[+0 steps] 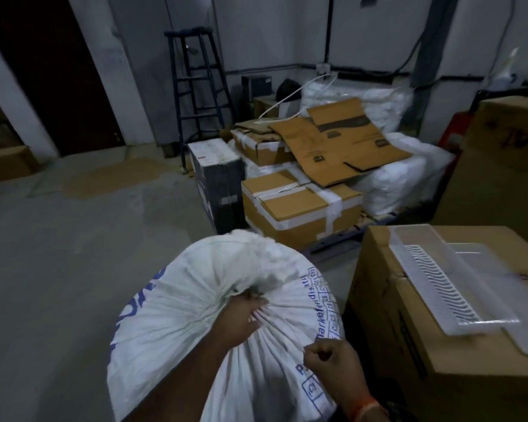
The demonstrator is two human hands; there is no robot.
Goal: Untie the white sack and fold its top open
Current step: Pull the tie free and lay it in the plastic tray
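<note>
Nearest to the camera, the right hand [333, 362] is being held at the near side of the white sack [201, 300], and its fingers [313, 351] are curled narrow, apparently pinching a fold of the cloth. This is probably being done to keep the cloth tight while the tie is worked on. A little farther, the left hand [241, 321] is being pressed into the gathered neck [256, 295] of the sack, with its fingers [258, 306] curled round the bunched pleats. The tie itself is too small and dark to be made out, so it cannot be told whether it is already loose. The sack is standing on the grey floor [73, 254], full and rounded, directly in front of the person, and its top is still being kept closed; by judgement, the untying is only at its beginning.

Just beside the sack, on the right, a large cardboard box [424, 345] is serving as a kind of worktop, and a clear plastic tray [451, 278] is lying on it. Farther away, taped cartons [299, 205] are being stored in a pile with flattened cardboard [348, 141] laid over them, next to white wrapped bundles [400, 169]. Against the far wall, a blue stepladder [198, 86] is standing.
</note>
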